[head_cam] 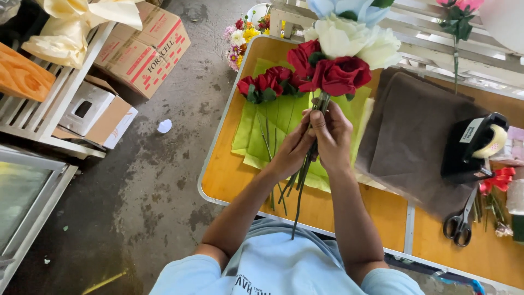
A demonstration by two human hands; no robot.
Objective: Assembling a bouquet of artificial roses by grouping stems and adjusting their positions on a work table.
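Observation:
Both my hands grip one bunch of artificial flowers by its stems over the table. My left hand [295, 148] wraps the green stems [303, 175] from the left, and my right hand [333, 136] clasps them from the right, just below the heads. The bunch [338, 54] has red roses low and white and pale blue blooms above. Two more red roses [267, 83] lie on green wrapping sheets [273, 128] spread on the wooden table [229, 175], to the left of my hands.
A stack of brown sheets [415, 131] lies right of the green ones. A black tape dispenser [472, 147], scissors [461, 221] and a red ribbon bow [496, 180] sit at the right. Cardboard boxes [142, 52] and a white rack [38, 125] stand on the floor at left.

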